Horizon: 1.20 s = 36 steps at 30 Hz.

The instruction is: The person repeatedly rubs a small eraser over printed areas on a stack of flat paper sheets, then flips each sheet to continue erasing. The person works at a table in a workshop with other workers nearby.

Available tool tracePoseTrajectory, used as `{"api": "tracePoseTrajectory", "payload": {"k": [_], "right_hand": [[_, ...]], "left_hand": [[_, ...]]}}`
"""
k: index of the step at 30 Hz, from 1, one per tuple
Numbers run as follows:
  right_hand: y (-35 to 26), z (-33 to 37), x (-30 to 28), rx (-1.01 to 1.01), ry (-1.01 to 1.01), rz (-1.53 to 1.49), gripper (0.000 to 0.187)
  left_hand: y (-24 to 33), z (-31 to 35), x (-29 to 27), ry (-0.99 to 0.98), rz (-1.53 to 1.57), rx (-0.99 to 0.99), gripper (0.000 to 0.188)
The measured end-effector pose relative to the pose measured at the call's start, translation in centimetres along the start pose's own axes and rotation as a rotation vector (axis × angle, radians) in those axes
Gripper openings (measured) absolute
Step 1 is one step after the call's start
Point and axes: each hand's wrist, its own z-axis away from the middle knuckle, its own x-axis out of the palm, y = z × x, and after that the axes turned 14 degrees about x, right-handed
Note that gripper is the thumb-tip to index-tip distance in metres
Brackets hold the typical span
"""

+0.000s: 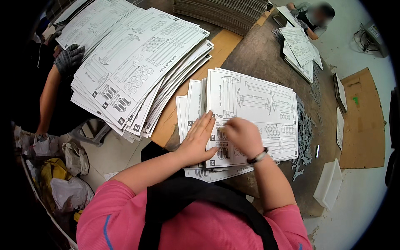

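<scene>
A stack of white printed sheets [250, 121] with line drawings of bars, nuts and bolts lies on the brown table before me. My left hand [196, 139] rests flat along the stack's left edge, fingers stretched out and holding nothing. Over the lower middle of the top sheet, my right hand [241, 135] is curled, its fingertips pointing left toward the printed bolts. Slight blur and the hand itself hide what lies between those fingers, if anything. A dark band [257, 156] circles the right wrist. Loose grey wrenches [306, 137] are heaped along the stack's right side.
A taller fanned pile of similar sheets [137, 54] stands at left, beside a co-worker's gloved hand [68, 59]. Stacked cardboard [221, 14] lies beyond. Another person [314, 18] works at the far right near more sheets [301, 48]. A white tray [328, 184] sits at the right edge.
</scene>
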Motion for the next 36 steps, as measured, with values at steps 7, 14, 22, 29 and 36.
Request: {"api": "tracePoseTrajectory", "payload": {"k": [7,14,22,29,36], "right_hand": [[3.3,0.0,-0.2,0.462,-0.145,-0.530,0.019],[2.7,-0.2,-0.3,0.370,-0.109,-0.287,0.018],[0.2,0.8,-0.2,-0.093,0.126,0.086,0.013],[2.5,2.6,-0.5,0.420,-0.193,-0.492,0.020],[-0.3,2.9,-0.2,-0.140,0.008,0.305,0.012]], "left_hand": [[-0.1,0.3,-0.1,-0.033,-0.006,-0.033,0.084],[0.0,0.2,0.1,-0.045,-0.024,-0.012,0.084],[0.1,0.1,0.0,-0.021,-0.068,-0.015,0.081],[0.4,0.0,-0.2,-0.054,-0.086,-0.044,0.083],[0.3,0.0,0.3,-0.043,-0.080,-0.033,0.082]]}}
